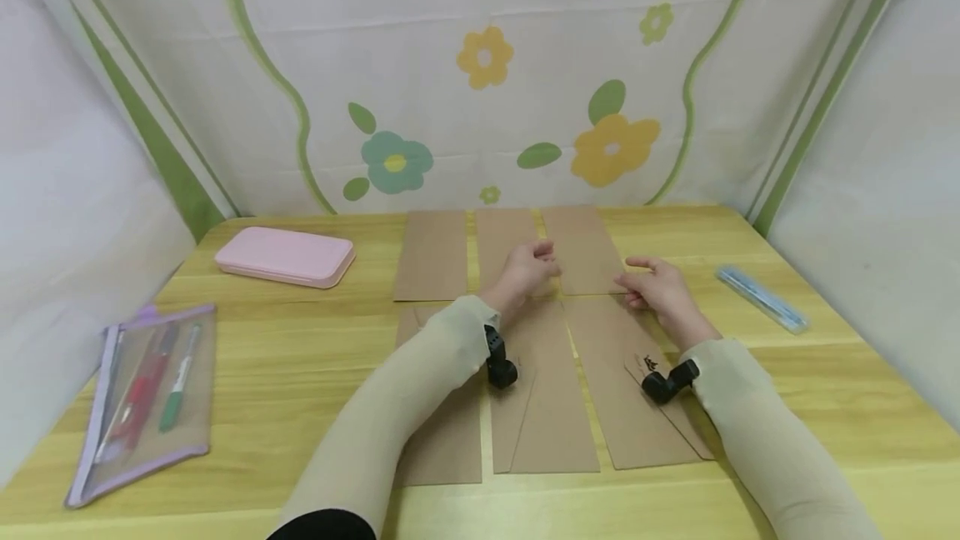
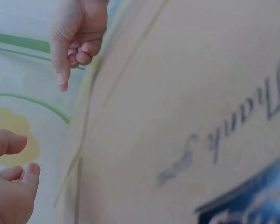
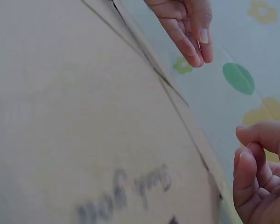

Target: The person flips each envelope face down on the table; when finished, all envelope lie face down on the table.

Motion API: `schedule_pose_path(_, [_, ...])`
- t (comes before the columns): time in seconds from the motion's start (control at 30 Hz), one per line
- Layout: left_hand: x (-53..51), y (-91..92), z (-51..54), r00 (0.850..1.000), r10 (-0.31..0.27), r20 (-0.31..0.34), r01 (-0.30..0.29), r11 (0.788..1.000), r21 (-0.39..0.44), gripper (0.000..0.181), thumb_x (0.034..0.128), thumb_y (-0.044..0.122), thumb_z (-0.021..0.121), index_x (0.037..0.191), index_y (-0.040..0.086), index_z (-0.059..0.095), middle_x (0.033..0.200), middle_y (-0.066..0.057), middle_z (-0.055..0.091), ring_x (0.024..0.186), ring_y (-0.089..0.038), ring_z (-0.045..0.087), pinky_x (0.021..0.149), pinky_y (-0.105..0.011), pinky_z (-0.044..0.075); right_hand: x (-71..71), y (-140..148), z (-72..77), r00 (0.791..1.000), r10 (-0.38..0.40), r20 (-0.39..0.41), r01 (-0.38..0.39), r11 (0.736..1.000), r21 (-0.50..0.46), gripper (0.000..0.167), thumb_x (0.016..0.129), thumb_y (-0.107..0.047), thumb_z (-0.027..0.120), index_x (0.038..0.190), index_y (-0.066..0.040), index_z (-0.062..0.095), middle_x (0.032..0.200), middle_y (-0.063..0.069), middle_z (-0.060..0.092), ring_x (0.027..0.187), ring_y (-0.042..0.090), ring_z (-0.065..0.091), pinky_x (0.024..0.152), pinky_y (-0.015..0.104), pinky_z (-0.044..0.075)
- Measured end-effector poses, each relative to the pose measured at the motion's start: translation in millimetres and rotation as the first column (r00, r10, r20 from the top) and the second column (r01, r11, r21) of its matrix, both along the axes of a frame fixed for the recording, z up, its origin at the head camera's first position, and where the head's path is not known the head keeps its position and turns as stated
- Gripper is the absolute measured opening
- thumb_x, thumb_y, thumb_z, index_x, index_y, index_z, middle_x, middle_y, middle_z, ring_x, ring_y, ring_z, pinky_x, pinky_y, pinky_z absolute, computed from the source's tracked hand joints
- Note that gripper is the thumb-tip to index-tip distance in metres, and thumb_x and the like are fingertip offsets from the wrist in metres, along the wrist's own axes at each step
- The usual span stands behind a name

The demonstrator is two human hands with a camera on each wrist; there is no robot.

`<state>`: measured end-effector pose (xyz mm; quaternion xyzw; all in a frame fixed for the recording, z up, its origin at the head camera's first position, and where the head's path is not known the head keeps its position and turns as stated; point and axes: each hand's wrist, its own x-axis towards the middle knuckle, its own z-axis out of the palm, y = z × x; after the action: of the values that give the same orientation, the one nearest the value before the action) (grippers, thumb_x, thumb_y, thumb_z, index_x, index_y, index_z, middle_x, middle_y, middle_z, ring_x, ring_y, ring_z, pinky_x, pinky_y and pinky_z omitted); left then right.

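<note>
Brown paper envelopes lie in two rows of three. My left hand [image 1: 525, 272] is over the back middle envelope [image 1: 504, 232], its loosely bent fingertips beside the left edge of the back right envelope [image 1: 585, 252]. By that envelope's lower right corner is my right hand [image 1: 660, 290], fingers relaxed and bent; whether they touch the paper is unclear. The left wrist view shows nothing in my left hand [image 2: 11, 179], and the right wrist view shows nothing in my right hand [image 3: 263, 172]. Printed lettering shows on a near envelope [image 3: 126, 193].
A pink case [image 1: 285, 255] lies at the back left of the wooden table [image 1: 300, 373]. Nearer on the left is a clear pouch [image 1: 197, 373] with pens inside. At the right lies a slim light-blue pack [image 1: 761, 298]. A flower-patterned curtain [image 1: 420, 65] hangs behind the table.
</note>
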<state>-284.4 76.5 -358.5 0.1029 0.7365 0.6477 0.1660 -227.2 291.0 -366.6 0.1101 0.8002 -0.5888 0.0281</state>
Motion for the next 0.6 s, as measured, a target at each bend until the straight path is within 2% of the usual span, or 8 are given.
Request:
schedule_pose_path(0.13, [5.2,-9.5,11.4,0.998,-0.027,-0.048,0.026,0.999,-0.020,0.054,0.0850,-0.001,0.059,0.136,0.002,0.044,0.133,-0.015,0.050,0.120,-0.022,0.050,0.097,-0.028,0.043,3.2,-7.3,9.9,1.000,0.018,-0.025,-0.018,1.000,0.011,0.061,0.089,-0.015,0.061,0.141,0.000,0.033,0.076,0.001,0.060,0.056,0.005,0.053,0.054,0.019,0.051])
schedule_pose_path(0.23, [9.6,-21.3,15.4,0.993,-0.062,-0.097,0.057,0.997,-0.046,0.054,0.0850,0.001,0.061,0.136,0.002,0.043,0.134,-0.015,0.049,0.119,-0.022,0.050,0.096,-0.026,0.044,6.1,-15.5,17.3,0.997,0.061,-0.042,-0.060,0.998,0.025,0.060,0.089,-0.017,0.062,0.140,-0.001,0.035,0.074,0.001,0.058,0.056,0.005,0.053,0.055,0.020,0.051])
schedule_pose_path(0.43, [20.6,-49.7,15.9,0.990,-0.098,-0.104,0.099,0.995,0.001,0.053,0.0853,0.000,0.061,0.135,0.000,0.043,0.134,-0.019,0.048,0.119,-0.023,0.051,0.093,-0.025,0.046,12.4,-37.0,26.0,0.991,0.116,-0.069,-0.117,0.993,-0.002,0.059,0.089,-0.019,0.062,0.138,0.000,0.038,0.073,-0.002,0.057,0.059,0.004,0.052,0.058,0.020,0.050])
schedule_pose_path(0.6, [32.5,-78.3,19.1,0.985,-0.130,-0.117,0.124,0.991,-0.060,0.052,0.0872,-0.001,0.058,0.136,-0.001,0.041,0.135,-0.019,0.047,0.120,-0.025,0.050,0.095,-0.027,0.045,16.0,-57.8,24.2,0.986,0.140,-0.089,-0.148,0.986,-0.081,0.054,0.088,-0.015,0.062,0.134,0.005,0.040,0.065,-0.006,0.055,0.056,0.003,0.051,0.055,0.017,0.049])
